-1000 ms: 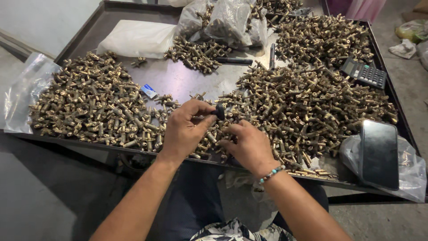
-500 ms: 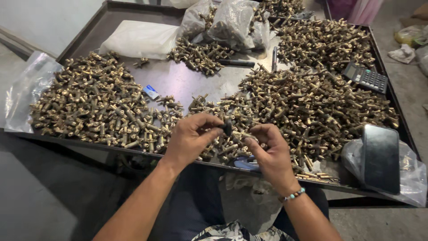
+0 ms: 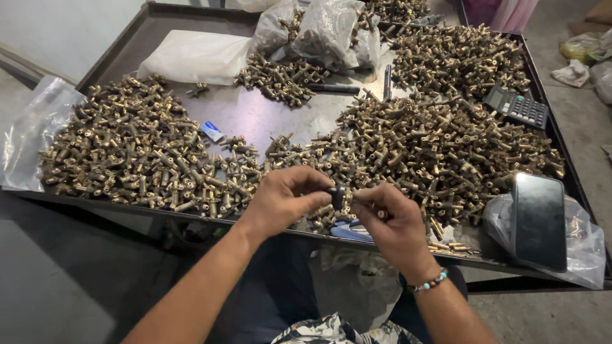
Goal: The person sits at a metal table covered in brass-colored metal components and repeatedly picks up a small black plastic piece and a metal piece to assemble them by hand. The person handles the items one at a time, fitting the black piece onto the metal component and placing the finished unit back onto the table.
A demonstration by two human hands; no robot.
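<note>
Head view: left hand [image 3: 284, 200] and right hand [image 3: 395, 223] meet at the near edge of the counter [image 3: 255, 114], fingertips of both pinched narrow on a small dark part [image 3: 337, 193] between them, with heaped brass fittings [image 3: 440, 140] just beyond.

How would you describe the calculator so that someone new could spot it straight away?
Start at the big metal tray heaped with small brass fittings. Follow its right-hand rim toward the far end: the calculator lies there beside the piles. It is flat, dark and covered in keys, unlike the plain, glossy phone nearer the person.
</note>
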